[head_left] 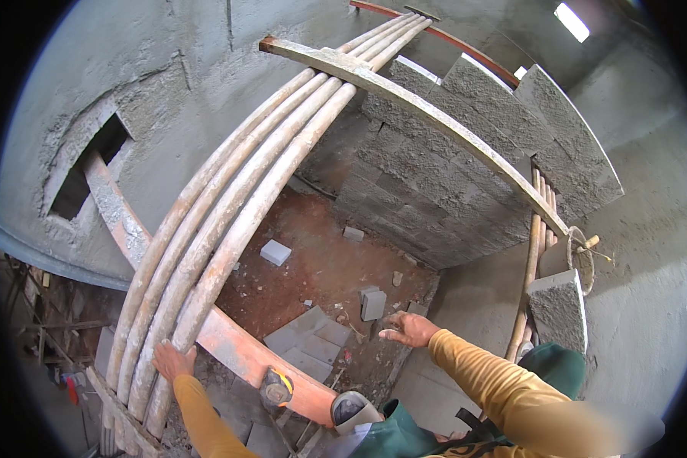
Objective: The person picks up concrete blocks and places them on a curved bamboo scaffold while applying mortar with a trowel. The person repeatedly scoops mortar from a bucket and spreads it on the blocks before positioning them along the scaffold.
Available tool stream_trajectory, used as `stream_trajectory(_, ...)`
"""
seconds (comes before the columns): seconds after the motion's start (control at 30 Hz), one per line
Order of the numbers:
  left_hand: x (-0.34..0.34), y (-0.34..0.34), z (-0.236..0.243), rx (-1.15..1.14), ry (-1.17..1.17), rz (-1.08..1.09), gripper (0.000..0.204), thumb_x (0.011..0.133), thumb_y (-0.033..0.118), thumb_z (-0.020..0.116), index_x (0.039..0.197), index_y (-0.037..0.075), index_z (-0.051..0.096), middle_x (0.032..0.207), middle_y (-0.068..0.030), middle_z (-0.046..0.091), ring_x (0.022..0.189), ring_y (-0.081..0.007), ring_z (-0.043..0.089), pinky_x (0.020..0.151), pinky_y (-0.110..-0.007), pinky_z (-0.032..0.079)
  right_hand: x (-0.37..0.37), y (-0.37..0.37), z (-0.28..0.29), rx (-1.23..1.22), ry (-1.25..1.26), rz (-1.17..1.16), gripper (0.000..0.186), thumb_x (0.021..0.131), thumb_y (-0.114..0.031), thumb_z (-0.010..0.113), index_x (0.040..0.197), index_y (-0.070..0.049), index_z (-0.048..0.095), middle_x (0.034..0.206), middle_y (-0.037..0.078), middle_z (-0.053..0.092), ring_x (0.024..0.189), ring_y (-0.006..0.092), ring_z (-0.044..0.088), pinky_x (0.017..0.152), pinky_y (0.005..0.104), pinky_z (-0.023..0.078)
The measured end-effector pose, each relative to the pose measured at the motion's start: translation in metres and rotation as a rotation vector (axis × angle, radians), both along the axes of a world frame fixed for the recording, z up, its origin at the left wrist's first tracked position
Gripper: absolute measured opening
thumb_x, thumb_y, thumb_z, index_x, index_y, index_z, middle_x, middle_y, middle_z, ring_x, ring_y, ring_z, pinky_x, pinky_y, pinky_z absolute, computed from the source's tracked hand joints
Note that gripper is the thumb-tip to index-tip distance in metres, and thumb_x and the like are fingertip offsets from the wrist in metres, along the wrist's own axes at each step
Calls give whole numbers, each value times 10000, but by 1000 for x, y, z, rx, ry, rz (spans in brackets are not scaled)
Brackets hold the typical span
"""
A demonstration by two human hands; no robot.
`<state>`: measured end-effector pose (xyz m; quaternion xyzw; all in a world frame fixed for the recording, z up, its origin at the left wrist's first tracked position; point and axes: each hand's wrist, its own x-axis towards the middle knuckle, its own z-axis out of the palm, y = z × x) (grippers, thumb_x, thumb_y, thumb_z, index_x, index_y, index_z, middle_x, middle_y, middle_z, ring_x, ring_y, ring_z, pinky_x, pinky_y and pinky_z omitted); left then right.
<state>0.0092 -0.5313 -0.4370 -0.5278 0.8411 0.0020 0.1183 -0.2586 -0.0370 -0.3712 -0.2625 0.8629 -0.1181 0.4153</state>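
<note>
My left hand (174, 360) rests on a bundle of long, mortar-stained wooden poles (229, 200), its fingers curled over the ones nearest me. Held out in front, my right hand (409, 330) has its fingers loosely apart and carries nothing. Far below it, a grey block (372, 304) stands on the red dirt floor. A reddish plank (256, 353) passes beneath the poles, and my feet are on it or close by. One shoe (277, 387) has a yellow-orange edge.
A narrow beam (443, 124) crosses over the poles toward the right. Behind it rises a grey block wall (427, 179). At right are a loose block (559, 309), a round bucket-like container (569, 259) and upright poles (528, 294). A wall opening (91, 168) lies left; the floor is well below.
</note>
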Motion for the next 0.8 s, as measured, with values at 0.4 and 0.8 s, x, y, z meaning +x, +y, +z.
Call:
stream_trajectory(0.4, 65, -11, -33, -160, 6, -74, 1080, 662, 224, 879, 1524, 109, 240, 1616, -170, 142, 1471, -328, 219, 1183, -460, 239, -34, -132, -5, -222, 330, 165, 776, 852, -443, 700, 1438, -43, 386, 1323, 224, 494, 1196, 412, 509, 1011, 465, 423)
stream_trajectory(0.8, 61, -12, -18, -90, -113, -72, 1116, 676, 293, 862, 1558, 150, 193, 1197, -147, 576, 1233, -318, 496, 1039, -471, 349, -22, -321, -15, -380, 700, 542, 652, 904, -214, 602, 1486, -92, 335, 1444, 190, 418, 1381, 370, 357, 1157, 530, 228)
